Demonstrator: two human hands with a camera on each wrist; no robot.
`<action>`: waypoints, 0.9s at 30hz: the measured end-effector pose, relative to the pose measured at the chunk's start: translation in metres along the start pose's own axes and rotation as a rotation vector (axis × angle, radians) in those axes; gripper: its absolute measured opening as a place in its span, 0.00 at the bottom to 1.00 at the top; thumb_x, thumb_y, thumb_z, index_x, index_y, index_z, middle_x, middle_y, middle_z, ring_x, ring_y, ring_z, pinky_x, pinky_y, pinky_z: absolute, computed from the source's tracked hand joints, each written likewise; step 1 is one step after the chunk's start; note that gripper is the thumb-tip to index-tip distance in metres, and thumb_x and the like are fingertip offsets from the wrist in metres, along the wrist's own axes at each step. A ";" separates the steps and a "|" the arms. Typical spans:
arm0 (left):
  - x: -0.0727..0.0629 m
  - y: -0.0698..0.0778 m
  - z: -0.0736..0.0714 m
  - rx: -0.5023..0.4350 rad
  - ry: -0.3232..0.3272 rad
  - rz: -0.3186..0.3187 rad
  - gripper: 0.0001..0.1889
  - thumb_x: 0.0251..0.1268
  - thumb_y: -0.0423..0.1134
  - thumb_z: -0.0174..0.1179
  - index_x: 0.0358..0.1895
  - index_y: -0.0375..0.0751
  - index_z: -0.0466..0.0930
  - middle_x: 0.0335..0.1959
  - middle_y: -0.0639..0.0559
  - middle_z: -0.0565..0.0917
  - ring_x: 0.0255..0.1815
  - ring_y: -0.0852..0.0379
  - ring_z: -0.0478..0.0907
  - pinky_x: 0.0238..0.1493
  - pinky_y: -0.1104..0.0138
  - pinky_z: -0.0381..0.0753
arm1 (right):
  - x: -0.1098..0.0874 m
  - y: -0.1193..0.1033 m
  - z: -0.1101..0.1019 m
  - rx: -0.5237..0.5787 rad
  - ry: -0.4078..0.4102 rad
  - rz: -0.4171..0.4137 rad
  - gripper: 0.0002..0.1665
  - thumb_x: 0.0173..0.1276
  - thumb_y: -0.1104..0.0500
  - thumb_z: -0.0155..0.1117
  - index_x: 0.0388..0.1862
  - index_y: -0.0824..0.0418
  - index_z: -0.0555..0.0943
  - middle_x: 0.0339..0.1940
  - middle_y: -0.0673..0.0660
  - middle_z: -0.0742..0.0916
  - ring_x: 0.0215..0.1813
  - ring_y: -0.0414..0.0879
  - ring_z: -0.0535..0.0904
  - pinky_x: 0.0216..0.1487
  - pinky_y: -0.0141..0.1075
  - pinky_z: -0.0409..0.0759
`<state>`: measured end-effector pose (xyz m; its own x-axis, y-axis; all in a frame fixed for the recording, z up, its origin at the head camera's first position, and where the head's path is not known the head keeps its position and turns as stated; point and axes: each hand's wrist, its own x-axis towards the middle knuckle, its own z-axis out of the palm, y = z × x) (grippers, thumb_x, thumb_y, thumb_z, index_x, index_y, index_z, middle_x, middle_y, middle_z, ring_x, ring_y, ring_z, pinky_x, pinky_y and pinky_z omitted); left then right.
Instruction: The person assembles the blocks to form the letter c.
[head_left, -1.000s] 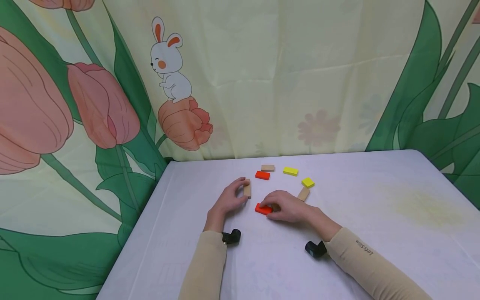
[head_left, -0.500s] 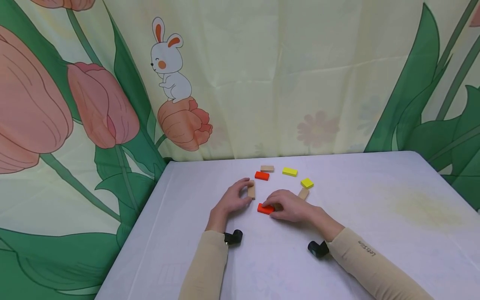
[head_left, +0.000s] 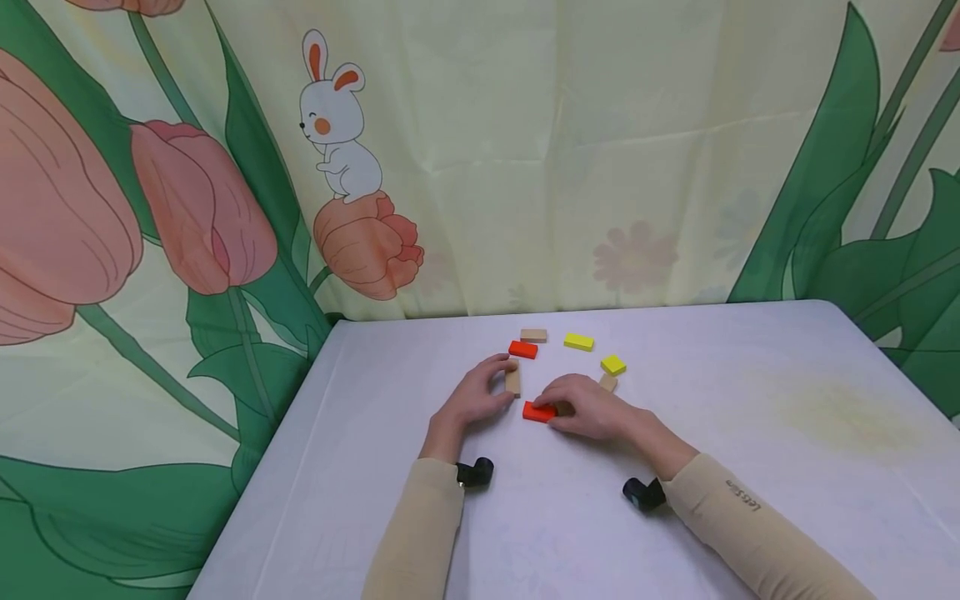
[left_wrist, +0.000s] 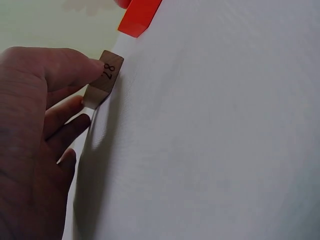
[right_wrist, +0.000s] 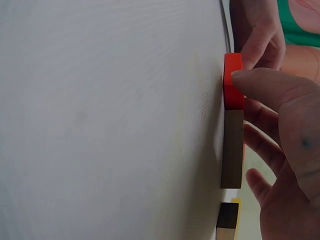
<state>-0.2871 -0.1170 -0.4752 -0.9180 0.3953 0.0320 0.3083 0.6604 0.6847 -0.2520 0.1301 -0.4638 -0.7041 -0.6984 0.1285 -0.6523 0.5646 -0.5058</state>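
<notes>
In the head view my left hand (head_left: 480, 392) pinches a plain wooden block (head_left: 513, 381) by its ends, thumb at the near end. The left wrist view shows "28" written on this wooden block (left_wrist: 108, 75). To its right, my right hand (head_left: 588, 407) pinches a red block (head_left: 537, 412) lying crosswise. In the right wrist view my thumb presses the red block (right_wrist: 233, 82), and a plain wooden block (right_wrist: 232, 150) lies end to end with it. Another plain block (head_left: 608, 382) shows partly behind the right hand.
Beyond the hands lie another red block (head_left: 523, 349), a plain block (head_left: 534, 335) and two yellow blocks (head_left: 578, 342), spread in an arc. A white cloth covers the table (head_left: 360, 417). Behind its far edge hangs a printed curtain (head_left: 510, 167) with tulips and a rabbit.
My left hand has slid its plain block to the right, closer to the red one. My right hand has shifted slightly right with the red block. The farther blocks stay put.
</notes>
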 end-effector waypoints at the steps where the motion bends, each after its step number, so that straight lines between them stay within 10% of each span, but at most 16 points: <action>1: 0.000 0.001 0.001 0.002 -0.001 0.002 0.27 0.64 0.41 0.64 0.68 0.48 0.76 0.75 0.53 0.67 0.76 0.50 0.60 0.74 0.51 0.61 | 0.000 0.000 -0.001 -0.001 0.005 -0.005 0.19 0.66 0.60 0.72 0.57 0.54 0.86 0.51 0.46 0.86 0.56 0.47 0.78 0.62 0.49 0.76; 27: 0.000 0.001 0.001 0.010 -0.005 -0.015 0.27 0.66 0.43 0.62 0.69 0.50 0.75 0.75 0.51 0.67 0.77 0.49 0.60 0.74 0.50 0.60 | -0.002 0.001 -0.003 -0.023 0.029 -0.013 0.20 0.65 0.59 0.74 0.56 0.55 0.87 0.48 0.46 0.86 0.54 0.47 0.78 0.59 0.50 0.76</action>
<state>-0.2864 -0.1156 -0.4753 -0.9213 0.3884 0.0178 0.2968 0.6730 0.6775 -0.2515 0.1334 -0.4620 -0.7033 -0.6928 0.1596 -0.6673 0.5658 -0.4843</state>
